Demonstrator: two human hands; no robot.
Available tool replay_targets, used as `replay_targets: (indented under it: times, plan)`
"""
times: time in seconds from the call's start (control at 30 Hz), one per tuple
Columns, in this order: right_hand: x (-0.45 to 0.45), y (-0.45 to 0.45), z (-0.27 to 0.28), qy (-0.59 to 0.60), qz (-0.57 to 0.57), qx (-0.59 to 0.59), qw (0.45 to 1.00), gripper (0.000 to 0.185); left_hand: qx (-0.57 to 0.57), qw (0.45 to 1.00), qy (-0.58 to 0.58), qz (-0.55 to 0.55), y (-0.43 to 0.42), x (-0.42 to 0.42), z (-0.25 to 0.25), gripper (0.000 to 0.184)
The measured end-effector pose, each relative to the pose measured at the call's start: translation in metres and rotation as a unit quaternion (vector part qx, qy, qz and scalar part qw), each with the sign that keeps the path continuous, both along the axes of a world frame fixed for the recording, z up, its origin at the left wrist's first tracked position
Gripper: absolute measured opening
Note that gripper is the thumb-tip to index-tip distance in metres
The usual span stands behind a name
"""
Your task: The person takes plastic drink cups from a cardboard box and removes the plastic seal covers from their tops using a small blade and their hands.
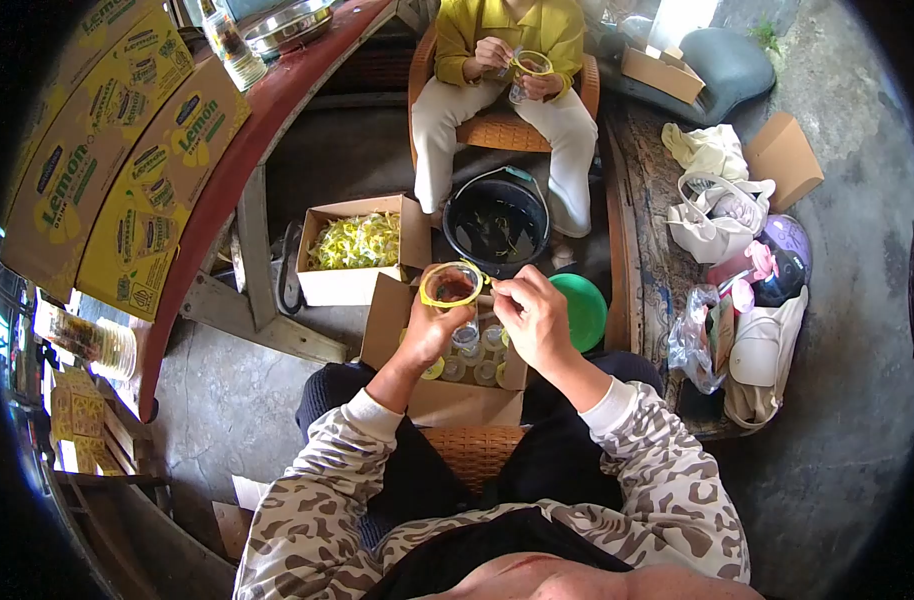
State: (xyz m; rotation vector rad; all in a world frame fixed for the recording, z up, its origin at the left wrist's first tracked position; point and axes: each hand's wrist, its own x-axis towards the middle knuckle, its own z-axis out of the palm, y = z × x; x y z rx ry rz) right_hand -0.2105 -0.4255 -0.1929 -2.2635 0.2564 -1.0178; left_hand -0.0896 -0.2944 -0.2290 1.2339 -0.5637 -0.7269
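Observation:
My left hand (429, 332) is wrapped round a clear cup (465, 325) with a yellow band about its rim and something dark reddish showing inside. The thumb and finger of my right hand (533, 308) pinch the end of a thin yellow strip (489, 283) at the rim's right side. Below both hands stands an open cardboard box (464, 407) with several clear cups (485, 372) in it, some yellow-edged. Beyond it, a white-sided carton (349, 290) is full of yellow and white strips (355, 242).
A person (512, 90) sits opposite, holding a similar yellow-rimmed cup (530, 65). Between us are a black bucket (457, 250) of dark liquid and a green basin (587, 312). Lemon cartons (167, 190) line a red-edged table at left; bags and a cap (755, 357) lie on a bench at right.

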Motion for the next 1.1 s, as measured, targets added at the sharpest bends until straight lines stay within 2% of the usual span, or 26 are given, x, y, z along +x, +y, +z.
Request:
replay_targets:
  times: [0.03, 0.17, 0.2, 0.3, 0.37, 0.47, 0.57, 0.73, 0.93, 1.0, 1.1]
  plan:
    - [0.000, 0.000, 0.000, -0.002, 0.000, -0.002, 1.000, 0.010, 0.004, 0.999, -0.037, -0.006, 0.000, -0.002, -0.001, 0.044]
    - [-0.001, 0.000, 0.000, 0.008, 0.005, 0.020, 1.000, 0.010, -0.010, 1.000, 0.006, -0.005, 0.000, 0.001, -0.001, 0.045]
    - [-0.001, 0.001, 0.002, 0.004, 0.005, 0.018, 1.000, 0.010, -0.011, 0.998, 0.059, -0.017, 0.001, 0.004, -0.001, 0.046]
    - [-0.001, -0.001, 0.004, 0.000, 0.011, 0.014, 1.000, 0.011, -0.002, 1.000, 0.002, -0.005, 0.000, 0.000, -0.004, 0.045]
    - [-0.001, -0.001, 0.004, 0.002, 0.011, 0.010, 1.000, 0.011, 0.020, 1.000, 0.011, -0.006, 0.001, -0.002, -0.003, 0.047]
    - [0.000, -0.003, 0.002, 0.011, 0.014, 0.018, 1.000, 0.011, -0.009, 0.999, 0.038, -0.001, 0.000, 0.004, -0.006, 0.049]
    - [0.001, -0.003, 0.000, 0.009, 0.010, 0.006, 1.000, 0.012, -0.008, 1.000, 0.009, -0.019, 0.001, 0.008, -0.002, 0.048]
    - [0.002, -0.005, -0.004, 0.021, 0.012, 0.025, 0.999, 0.012, 0.000, 0.998, 0.052, -0.029, 0.003, 0.004, 0.003, 0.048]
    - [0.000, -0.003, 0.000, 0.015, 0.008, 0.000, 1.000, 0.013, -0.006, 0.999, 0.038, -0.023, 0.003, 0.005, 0.000, 0.049]
    - [0.000, -0.003, -0.003, 0.020, 0.005, 0.003, 1.000, 0.013, 0.029, 0.998, -0.028, -0.042, 0.004, 0.004, 0.000, 0.049]
    - [0.000, -0.003, -0.002, 0.026, 0.007, 0.020, 0.999, 0.012, 0.023, 0.999, -0.003, -0.048, 0.004, 0.005, 0.000, 0.048]
